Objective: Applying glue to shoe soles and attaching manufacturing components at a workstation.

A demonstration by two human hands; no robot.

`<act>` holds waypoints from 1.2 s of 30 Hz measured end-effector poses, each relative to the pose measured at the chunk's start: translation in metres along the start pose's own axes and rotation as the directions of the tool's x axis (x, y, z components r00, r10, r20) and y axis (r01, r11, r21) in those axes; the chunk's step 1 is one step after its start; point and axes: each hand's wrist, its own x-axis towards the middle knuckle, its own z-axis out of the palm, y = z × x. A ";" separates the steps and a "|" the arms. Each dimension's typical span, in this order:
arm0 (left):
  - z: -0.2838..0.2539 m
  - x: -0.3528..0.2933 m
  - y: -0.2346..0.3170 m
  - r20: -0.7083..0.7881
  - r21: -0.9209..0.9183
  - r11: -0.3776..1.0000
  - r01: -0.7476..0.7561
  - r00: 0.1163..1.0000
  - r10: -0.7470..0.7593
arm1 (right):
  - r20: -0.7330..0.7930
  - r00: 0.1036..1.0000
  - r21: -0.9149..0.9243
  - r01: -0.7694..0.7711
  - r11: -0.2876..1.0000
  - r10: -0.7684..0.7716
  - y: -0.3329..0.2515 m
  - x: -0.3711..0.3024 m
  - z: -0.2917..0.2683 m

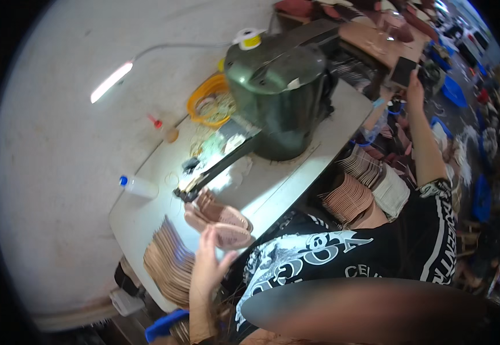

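Observation:
My left hand [205, 267] is at the table's near side, its thumb spread away from the outstretched fingers. The fingertips touch a pinkish-brown stitched shoe upper [231, 236], which lies below the narrow arm of a dark green sewing machine [279, 103]. Out to the far right, my right hand [415, 95] grips a dark-screened phone [403, 72]. Part of its grip is hidden behind the phone.
Beside my left hand stands a fanned stack of tan shoe pieces [166, 267]. A white bottle with a blue cap [139, 187], an orange basket [191, 106] and a lit lamp [112, 82] are farther back. More stacked pieces [350, 198] sit right of the table.

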 end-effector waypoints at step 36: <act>0.003 -0.048 -0.096 -0.647 0.164 0.848 0.505 0.703 -0.294 | 0.973 -0.191 0.156 0.123 0.980 -0.131 -0.061 -0.623 0.343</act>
